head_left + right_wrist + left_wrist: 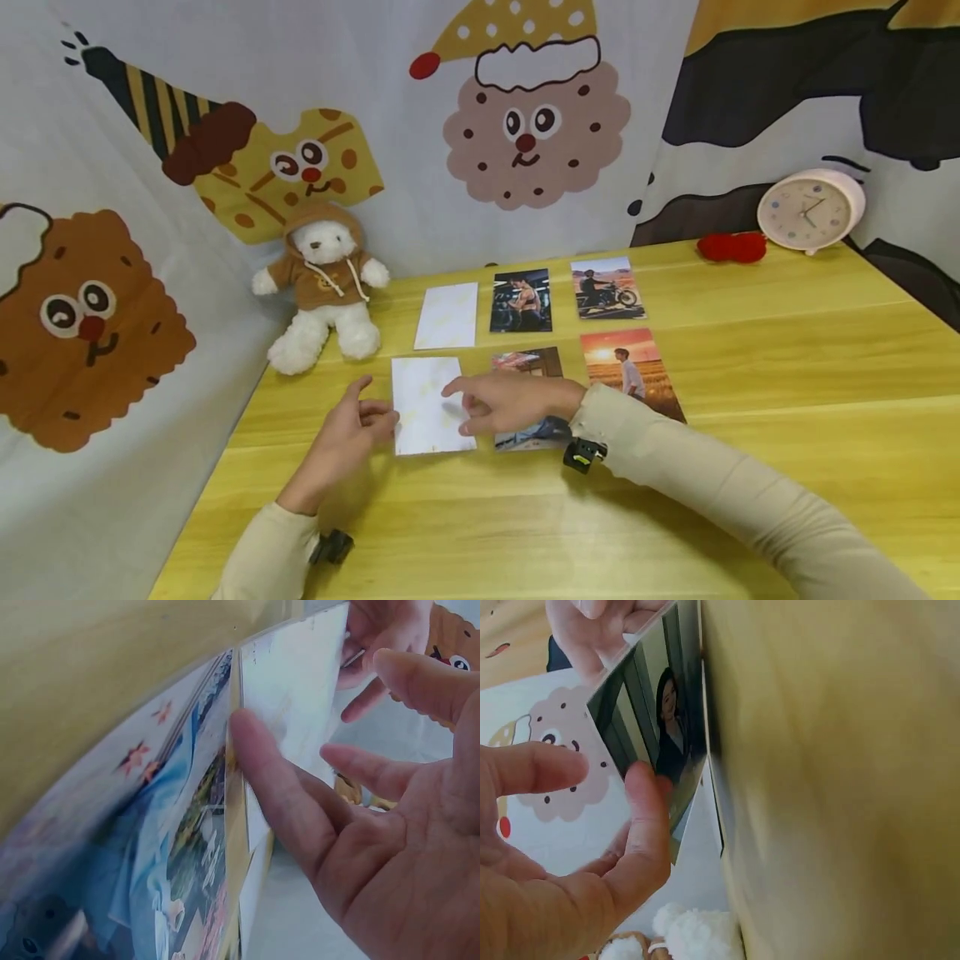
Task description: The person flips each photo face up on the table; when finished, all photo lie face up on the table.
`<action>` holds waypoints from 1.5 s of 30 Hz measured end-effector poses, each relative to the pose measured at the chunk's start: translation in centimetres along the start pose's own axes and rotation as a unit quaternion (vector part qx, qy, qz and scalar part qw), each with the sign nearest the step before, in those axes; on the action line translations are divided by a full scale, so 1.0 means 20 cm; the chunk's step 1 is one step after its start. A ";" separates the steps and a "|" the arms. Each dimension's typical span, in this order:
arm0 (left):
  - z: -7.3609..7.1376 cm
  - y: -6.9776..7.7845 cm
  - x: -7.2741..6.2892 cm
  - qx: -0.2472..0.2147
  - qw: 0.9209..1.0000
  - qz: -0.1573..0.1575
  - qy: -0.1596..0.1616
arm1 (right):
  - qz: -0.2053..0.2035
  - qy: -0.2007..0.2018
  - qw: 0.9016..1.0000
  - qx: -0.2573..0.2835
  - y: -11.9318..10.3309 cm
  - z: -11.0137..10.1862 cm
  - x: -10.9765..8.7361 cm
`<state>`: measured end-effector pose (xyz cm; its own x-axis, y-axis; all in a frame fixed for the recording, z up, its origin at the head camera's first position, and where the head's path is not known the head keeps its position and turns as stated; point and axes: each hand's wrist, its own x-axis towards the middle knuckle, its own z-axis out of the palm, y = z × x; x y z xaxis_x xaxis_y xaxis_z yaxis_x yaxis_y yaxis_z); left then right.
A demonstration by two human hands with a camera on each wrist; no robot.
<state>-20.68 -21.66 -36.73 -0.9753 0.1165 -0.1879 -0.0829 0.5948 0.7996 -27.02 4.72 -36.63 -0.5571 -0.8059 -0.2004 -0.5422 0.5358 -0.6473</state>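
A photo card point(427, 404) shows its white back in the head view. From low down, the left wrist view shows its picture face point(669, 720), a person in a dark jacket, tilted off the table. My left hand point(352, 437) is at its left edge; a fingertip point(645, 787) overlaps the picture side, while another finger stays apart. My right hand point(517, 400) reaches across a partly covered photo card point(532, 437) to the white card's right side. Its fingers point(277, 795) are spread and loosely bent beside the white back point(289, 690); contact there is hard to judge.
Behind lie another white-backed card point(447, 317), a gym photo point(521, 302) and a motorcycle photo point(607, 288). A sunset-field photo point(630, 367) is partly under my right sleeve. A plush bear point(322, 283) sits back left; a red plush item point(731, 247) and a clock point(810, 210) stand back right.
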 end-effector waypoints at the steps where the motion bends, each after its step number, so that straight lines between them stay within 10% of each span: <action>1: -0.01 0.01 0.00 -0.003 1.000 0.002 0.001 | 0.000 0.003 1.000 -0.005 0.00 0.00 0.00; 20: 0.00 0.08 0.00 -0.153 0.984 0.077 -0.039 | 0.012 0.070 0.997 0.014 -0.12 0.00 0.05; 45: 0.10 0.13 0.05 -0.046 0.989 0.137 -0.028 | -0.031 0.160 0.979 0.124 -0.11 0.03 0.06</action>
<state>-21.54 -18.36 -35.95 -0.9511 0.3085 0.0149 0.1627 0.4595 0.8731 -26.15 2.37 -35.89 -0.7184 -0.6930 0.0600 -0.4338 0.3790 -0.8174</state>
